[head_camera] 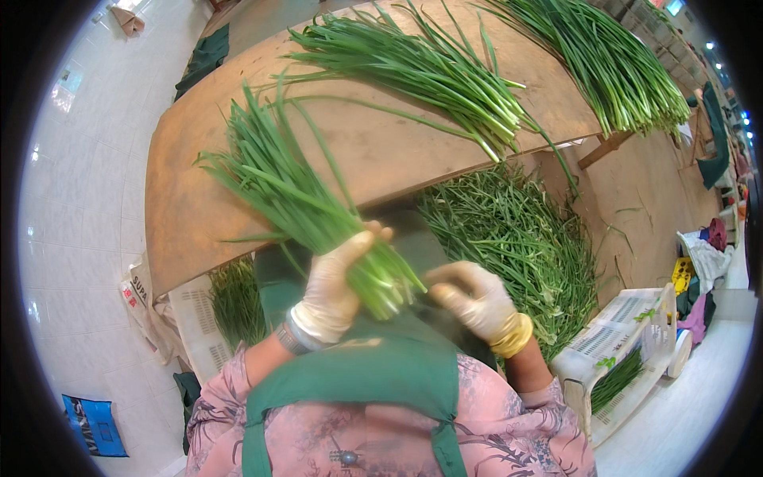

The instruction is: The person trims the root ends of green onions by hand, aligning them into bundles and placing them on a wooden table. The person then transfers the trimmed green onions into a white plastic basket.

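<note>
My left hand [334, 286], in a pale glove, grips a bunch of green garlic chives [298, 197] near its white stem ends. The leaves fan up and left over the edge of a wooden table [208, 197]. My right hand [474, 301], gloved with a yellow cuff, is just right of the stem ends, fingers curled and blurred; whether it holds anything is unclear. A loose chive pile [411, 77] lies on the table, and a larger one [596, 65] is at its far right.
A heap of chive leaves [518, 250] lies below the table's near edge. White plastic crates with chives stand at left [194, 310] and right [614, 328]. A white printed sack [146, 310] is beside the left crate. A blue packet [98, 426] lies lower left.
</note>
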### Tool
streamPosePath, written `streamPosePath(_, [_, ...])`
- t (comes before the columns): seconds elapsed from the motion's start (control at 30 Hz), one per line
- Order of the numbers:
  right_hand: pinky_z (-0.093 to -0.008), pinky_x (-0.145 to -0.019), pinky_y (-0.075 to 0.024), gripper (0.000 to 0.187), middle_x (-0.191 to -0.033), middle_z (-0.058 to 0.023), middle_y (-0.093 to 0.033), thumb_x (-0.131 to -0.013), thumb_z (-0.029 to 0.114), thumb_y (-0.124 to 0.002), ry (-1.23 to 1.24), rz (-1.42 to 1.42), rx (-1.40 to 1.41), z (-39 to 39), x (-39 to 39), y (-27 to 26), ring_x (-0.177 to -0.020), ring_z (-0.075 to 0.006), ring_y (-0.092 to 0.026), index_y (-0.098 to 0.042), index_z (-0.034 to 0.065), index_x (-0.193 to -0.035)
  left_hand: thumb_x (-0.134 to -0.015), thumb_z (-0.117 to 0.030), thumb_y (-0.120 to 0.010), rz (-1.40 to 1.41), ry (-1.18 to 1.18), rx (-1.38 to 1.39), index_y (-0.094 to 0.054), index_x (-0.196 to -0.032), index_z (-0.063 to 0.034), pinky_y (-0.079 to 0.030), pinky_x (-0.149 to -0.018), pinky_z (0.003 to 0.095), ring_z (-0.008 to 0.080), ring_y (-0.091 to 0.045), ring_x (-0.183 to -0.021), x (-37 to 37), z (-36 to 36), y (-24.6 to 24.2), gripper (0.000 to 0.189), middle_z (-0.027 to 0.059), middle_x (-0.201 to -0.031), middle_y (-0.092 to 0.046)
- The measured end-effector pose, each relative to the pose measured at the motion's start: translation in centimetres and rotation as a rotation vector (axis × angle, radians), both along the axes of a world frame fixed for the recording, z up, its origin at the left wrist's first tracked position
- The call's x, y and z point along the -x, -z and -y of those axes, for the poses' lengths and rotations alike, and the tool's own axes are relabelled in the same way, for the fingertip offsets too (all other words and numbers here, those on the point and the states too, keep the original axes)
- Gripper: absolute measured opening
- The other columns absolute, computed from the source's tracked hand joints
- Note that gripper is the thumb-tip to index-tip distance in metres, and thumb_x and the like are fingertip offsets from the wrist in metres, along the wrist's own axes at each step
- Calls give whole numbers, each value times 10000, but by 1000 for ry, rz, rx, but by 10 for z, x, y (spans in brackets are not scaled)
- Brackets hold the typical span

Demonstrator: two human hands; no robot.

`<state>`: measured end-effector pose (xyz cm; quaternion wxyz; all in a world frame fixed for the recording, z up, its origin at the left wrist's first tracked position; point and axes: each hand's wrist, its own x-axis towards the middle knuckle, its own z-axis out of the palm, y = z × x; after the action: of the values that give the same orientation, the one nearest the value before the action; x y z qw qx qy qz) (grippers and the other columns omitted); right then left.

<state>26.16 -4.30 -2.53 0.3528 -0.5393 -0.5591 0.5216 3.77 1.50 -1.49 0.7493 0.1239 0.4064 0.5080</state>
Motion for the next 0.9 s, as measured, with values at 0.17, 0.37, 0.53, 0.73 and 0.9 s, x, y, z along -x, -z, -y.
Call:
streamPosePath(0.17, [-342,-815,-530,325,-951,-122,-692,-903,247,-722,-81,-77,-68,-17,34,-12,-866,-216,-658,-685,-22,-1082,-897,-14,-664,11,35,-2,-643,-1123,-31,-554,-965,459,274,-657,-1105,2,-3,-4,227,94,-1088,-692])
streamPosePath(0.37, [-243,-616,-489,249,-802,-51,-662,-964,206,-638,-176,-371,417,-29,6,1,-647,-96,-591,-685,-32,-1018,-895,-15,-665,15,181,-56,-640,-1119,-35,-569,-934,471,275,-668,-1080,13,1,0,227,91,-1077,-691])
streamPosePath(0.53, [-252,-619,-508,218,-779,-67,-672,-952,177,-648,13,-375,429,-6,-27,11,-628,-134,-619,-678,-34,-995,-888,7,-666,-30,62,-1,-634,-1114,-25,-571,-937,437,283,-673,-1073,15,-8,1,231,103,-1095,-687])
streamPosePath(0.73, [-288,-785,-541,261,-954,-93,-704,-939,173,-683,120,-309,297,12,-36,1,-842,-160,-668,-686,-20,-1114,-901,9,-655,33,36,-2,-651,-1107,-28,-561,-962,437,274,-662,-1107,8,-6,2,210,99,-1103,-694])
streamPosePath(0.9, [-238,-747,-504,295,-978,-69,-701,-916,204,-705,62,-493,477,3,21,3,-793,-100,-611,-677,-19,-1106,-913,-15,-664,48,41,-23,-657,-1117,-61,-545,-997,459,243,-663,-1104,6,-6,8,210,68,-1124,-698])
